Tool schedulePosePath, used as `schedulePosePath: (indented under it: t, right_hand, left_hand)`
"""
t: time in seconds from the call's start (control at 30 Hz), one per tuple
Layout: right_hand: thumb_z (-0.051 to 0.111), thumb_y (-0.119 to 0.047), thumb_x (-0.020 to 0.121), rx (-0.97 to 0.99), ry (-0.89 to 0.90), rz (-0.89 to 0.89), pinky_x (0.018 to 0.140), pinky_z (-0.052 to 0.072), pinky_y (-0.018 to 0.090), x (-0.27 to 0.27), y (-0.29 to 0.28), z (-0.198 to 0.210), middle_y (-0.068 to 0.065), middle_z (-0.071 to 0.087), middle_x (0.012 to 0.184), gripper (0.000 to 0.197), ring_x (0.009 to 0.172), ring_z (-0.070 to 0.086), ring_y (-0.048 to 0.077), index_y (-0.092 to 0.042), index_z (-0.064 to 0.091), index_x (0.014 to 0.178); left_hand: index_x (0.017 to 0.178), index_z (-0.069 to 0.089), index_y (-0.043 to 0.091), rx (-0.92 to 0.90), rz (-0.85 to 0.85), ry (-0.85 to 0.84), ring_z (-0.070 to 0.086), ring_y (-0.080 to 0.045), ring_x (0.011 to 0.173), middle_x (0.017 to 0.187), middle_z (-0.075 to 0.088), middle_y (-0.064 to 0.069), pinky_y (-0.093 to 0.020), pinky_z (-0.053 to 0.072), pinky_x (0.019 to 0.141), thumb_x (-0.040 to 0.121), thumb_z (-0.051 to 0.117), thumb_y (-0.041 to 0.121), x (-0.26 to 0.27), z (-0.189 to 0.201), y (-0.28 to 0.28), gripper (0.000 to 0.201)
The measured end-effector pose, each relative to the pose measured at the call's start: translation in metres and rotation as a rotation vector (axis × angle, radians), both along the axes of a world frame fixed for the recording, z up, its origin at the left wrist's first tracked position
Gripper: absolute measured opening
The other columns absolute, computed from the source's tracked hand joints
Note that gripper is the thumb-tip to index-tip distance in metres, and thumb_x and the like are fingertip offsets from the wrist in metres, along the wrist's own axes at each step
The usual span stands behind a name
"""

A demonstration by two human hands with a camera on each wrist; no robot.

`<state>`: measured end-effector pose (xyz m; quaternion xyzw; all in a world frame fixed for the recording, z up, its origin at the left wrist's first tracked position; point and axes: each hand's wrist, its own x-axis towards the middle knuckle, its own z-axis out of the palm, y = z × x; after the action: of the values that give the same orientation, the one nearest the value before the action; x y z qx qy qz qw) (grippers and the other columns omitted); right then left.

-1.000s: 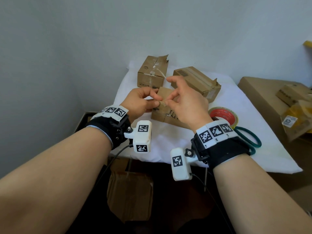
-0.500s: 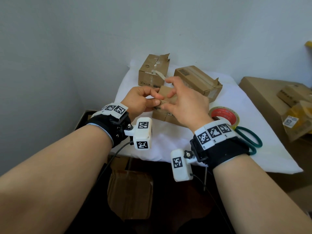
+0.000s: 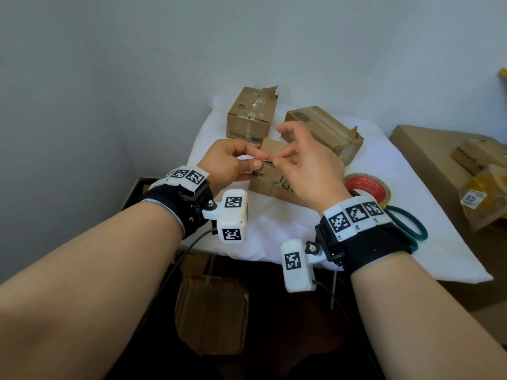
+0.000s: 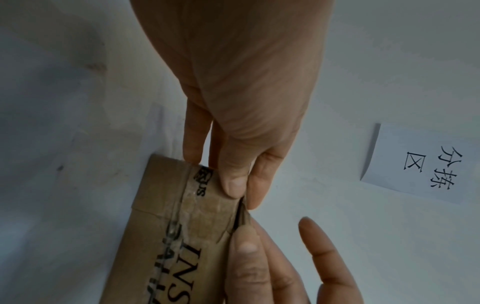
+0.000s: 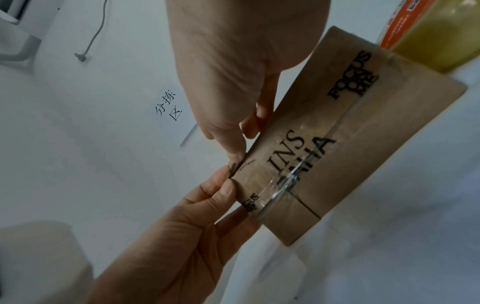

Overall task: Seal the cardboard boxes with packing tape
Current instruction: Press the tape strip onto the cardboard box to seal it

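The printed box sits at the white table's middle — your left hand and right hand each pinch its tape strip at one edge. Likely mid-sealing; next, press it flat.

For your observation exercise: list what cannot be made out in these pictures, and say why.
- Head view: right hand hides most of the near box.
- Head view: scissors blades hidden behind the right wrist strap.
- Wrist views: the dark strip both hands pinch is too thin to identify.
- Right wrist view: tape roll is cut off by the edge.
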<state>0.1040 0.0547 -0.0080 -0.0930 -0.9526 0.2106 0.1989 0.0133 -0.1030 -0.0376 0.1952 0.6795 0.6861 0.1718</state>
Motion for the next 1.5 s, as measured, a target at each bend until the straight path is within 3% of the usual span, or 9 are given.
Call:
schedulePosePath:
  t: [0.17, 0.3, 0.57, 0.7, 0.83, 0.97, 1.17, 1.37, 1.5]
  right_hand:
    - [0.058, -0.038, 0.098, -0.035, -0.005, -0.004, 0.086, 0.048, 0.037, -0.002, 0.002, 0.001, -0.026, 0.069, 0.097, 0.039, 0.101, 0.064, 0.006, -0.046, 0.043, 0.133]
    - [0.062, -0.043, 0.096, -0.016, -0.017, -0.015, 0.086, 0.049, 0.038, -0.002, 0.001, 0.001, -0.030, 0.066, 0.092, 0.041, 0.096, 0.064, 0.003, -0.047, 0.043, 0.131]
    - [0.066, -0.035, 0.095, 0.029, -0.045, 0.009, 0.074, 0.032, 0.031, 0.002, -0.005, 0.005, -0.024, 0.069, 0.098, 0.044, 0.094, 0.063, 0.005, -0.043, 0.044, 0.131]
    - [0.067, -0.035, 0.095, 0.010, -0.056, -0.001, 0.074, 0.033, 0.031, 0.001, -0.006, 0.005, -0.024, 0.069, 0.095, 0.044, 0.095, 0.063, 0.005, -0.044, 0.044, 0.131]
    - [0.065, -0.035, 0.094, -0.026, -0.036, -0.020, 0.080, 0.044, 0.034, -0.001, -0.003, 0.003, -0.027, 0.069, 0.090, 0.043, 0.095, 0.065, 0.003, -0.046, 0.042, 0.128]
    - [0.064, -0.030, 0.095, -0.018, -0.038, -0.002, 0.077, 0.045, 0.033, 0.000, -0.003, 0.004, -0.025, 0.069, 0.091, 0.045, 0.092, 0.065, 0.002, -0.046, 0.042, 0.130]
    - [0.065, -0.026, 0.094, 0.013, -0.048, 0.018, 0.073, 0.046, 0.031, 0.000, -0.001, 0.007, -0.024, 0.069, 0.091, 0.049, 0.088, 0.062, 0.001, -0.047, 0.041, 0.131]
    - [0.064, -0.025, 0.094, 0.022, -0.051, 0.031, 0.071, 0.046, 0.030, -0.002, 0.001, 0.006, -0.023, 0.068, 0.090, 0.047, 0.087, 0.062, 0.002, -0.047, 0.043, 0.129]
    - [0.064, -0.023, 0.094, 0.020, -0.054, 0.047, 0.066, 0.039, 0.028, -0.002, 0.002, 0.006, -0.021, 0.069, 0.093, 0.046, 0.091, 0.061, 0.002, -0.045, 0.043, 0.129]
  left_hand:
    - [0.093, 0.072, 0.006, -0.005, 0.001, 0.005, 0.073, -0.016, 0.087, 0.123, 0.069, -0.011, -0.026, 0.060, 0.075, 0.087, 0.068, -0.007, -0.001, 0.000, 0.000, 0.015]
    - [0.093, 0.073, 0.007, -0.018, -0.003, 0.017, 0.072, -0.014, 0.085, 0.126, 0.067, -0.009, -0.023, 0.058, 0.073, 0.087, 0.069, -0.007, -0.001, 0.001, 0.000, 0.016]
    - [0.089, 0.072, 0.006, -0.004, -0.015, 0.003, 0.071, -0.024, 0.094, 0.124, 0.068, -0.009, -0.044, 0.058, 0.092, 0.085, 0.074, 0.000, -0.001, 0.001, 0.001, 0.008]
    - [0.089, 0.073, 0.007, -0.024, 0.026, 0.024, 0.070, -0.030, 0.100, 0.123, 0.069, -0.006, -0.049, 0.056, 0.094, 0.085, 0.074, 0.000, -0.002, -0.001, 0.003, 0.007]
    - [0.097, 0.072, 0.014, -0.016, 0.002, 0.035, 0.070, -0.015, 0.087, 0.118, 0.070, -0.005, -0.030, 0.060, 0.078, 0.087, 0.072, 0.001, -0.001, 0.000, 0.000, 0.016]
    - [0.121, 0.064, 0.034, -0.086, -0.015, 0.060, 0.064, -0.009, 0.108, 0.127, 0.059, 0.004, -0.028, 0.058, 0.078, 0.084, 0.078, 0.012, -0.006, -0.002, -0.004, 0.045]
    - [0.107, 0.066, 0.015, -0.051, -0.019, -0.014, 0.072, -0.012, 0.085, 0.115, 0.071, -0.009, -0.028, 0.060, 0.068, 0.084, 0.075, 0.003, -0.008, 0.001, -0.003, 0.027]
    - [0.113, 0.066, 0.018, -0.028, -0.072, -0.027, 0.071, -0.012, 0.089, 0.114, 0.070, -0.006, -0.033, 0.061, 0.078, 0.091, 0.067, 0.003, -0.012, -0.003, -0.007, 0.027]
    - [0.129, 0.062, 0.033, -0.104, -0.138, 0.084, 0.061, -0.010, 0.120, 0.132, 0.062, 0.002, -0.034, 0.055, 0.093, 0.092, 0.069, 0.009, -0.018, -0.004, -0.010, 0.045]
